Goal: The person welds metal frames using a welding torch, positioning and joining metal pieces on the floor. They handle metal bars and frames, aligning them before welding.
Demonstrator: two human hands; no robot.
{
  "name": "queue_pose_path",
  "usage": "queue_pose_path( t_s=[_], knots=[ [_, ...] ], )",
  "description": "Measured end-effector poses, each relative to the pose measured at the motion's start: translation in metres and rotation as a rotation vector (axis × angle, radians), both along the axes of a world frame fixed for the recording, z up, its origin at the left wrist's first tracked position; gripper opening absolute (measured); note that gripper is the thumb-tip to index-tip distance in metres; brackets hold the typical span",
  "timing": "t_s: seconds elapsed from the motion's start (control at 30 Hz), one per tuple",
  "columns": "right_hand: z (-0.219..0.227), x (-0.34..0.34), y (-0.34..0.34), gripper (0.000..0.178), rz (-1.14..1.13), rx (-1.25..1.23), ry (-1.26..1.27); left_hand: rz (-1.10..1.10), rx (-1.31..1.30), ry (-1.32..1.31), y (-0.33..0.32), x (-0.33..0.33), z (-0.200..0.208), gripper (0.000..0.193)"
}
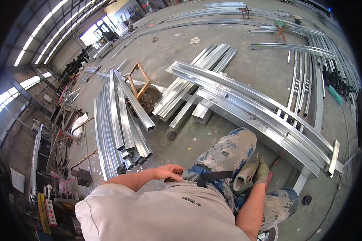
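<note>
My bare left hand (169,172) is at my left hip, its fingers curled at the edge of a dark brown flat thing (178,175), mostly hidden, by the pocket area. Between my knees is my right hand (262,173) in an olive work glove, its fingers close together and pointing forward. Pressed against it is a matching olive glove (245,176), its pale-lined cuff open toward me. How my right fingers grip it is partly hidden. A pinkish-red piece (270,177) shows just right of that hand.
Long shiny metal channels (265,114) lie stacked ahead and to the right. Square metal tubes (114,128) are bundled at the left front. A rusty-framed cart (142,86) with a wheel stands between piles. A dark roll (306,199) lies on the floor at right.
</note>
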State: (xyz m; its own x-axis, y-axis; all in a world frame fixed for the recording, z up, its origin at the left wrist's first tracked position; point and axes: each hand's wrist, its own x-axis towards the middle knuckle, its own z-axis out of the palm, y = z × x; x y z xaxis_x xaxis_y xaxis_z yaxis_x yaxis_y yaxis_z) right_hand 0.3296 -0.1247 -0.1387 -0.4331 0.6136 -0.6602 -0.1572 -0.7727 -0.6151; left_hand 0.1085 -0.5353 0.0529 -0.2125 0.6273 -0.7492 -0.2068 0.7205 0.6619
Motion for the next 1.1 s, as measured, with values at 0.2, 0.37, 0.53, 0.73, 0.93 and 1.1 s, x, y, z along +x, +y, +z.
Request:
queue_pose_path(
  t_s=[0.2,0.37,0.53,0.73,0.93,1.1],
  knots=[
    [0.001,0.002,0.005,0.041,0.003,-0.037,0.006,0.082,-0.163,0.407,0.031,0.019,-0.008,0.067],
    [0.004,0.003,0.0,0.043,0.037,-0.055,0.004,0.13,-0.147,0.256,0.015,0.008,-0.01,0.053],
    [-0.024,0.016,0.014,0.045,0.067,-0.035,0.014,0.333,-0.118,0.154,-0.001,0.001,-0.014,0.042],
    [0.036,0.011,-0.008,0.05,0.077,0.101,-0.182,0.698,-0.114,0.041,0.043,0.015,-0.021,0.034],
    [0.004,0.019,0.001,0.051,0.092,0.063,-0.099,0.268,-0.028,0.236,0.01,0.009,-0.044,0.044],
    [0.002,0.01,-0.004,0.045,0.089,0.12,-0.114,0.224,-0.266,0.224,0.041,0.026,0.008,0.054]
  ],
)
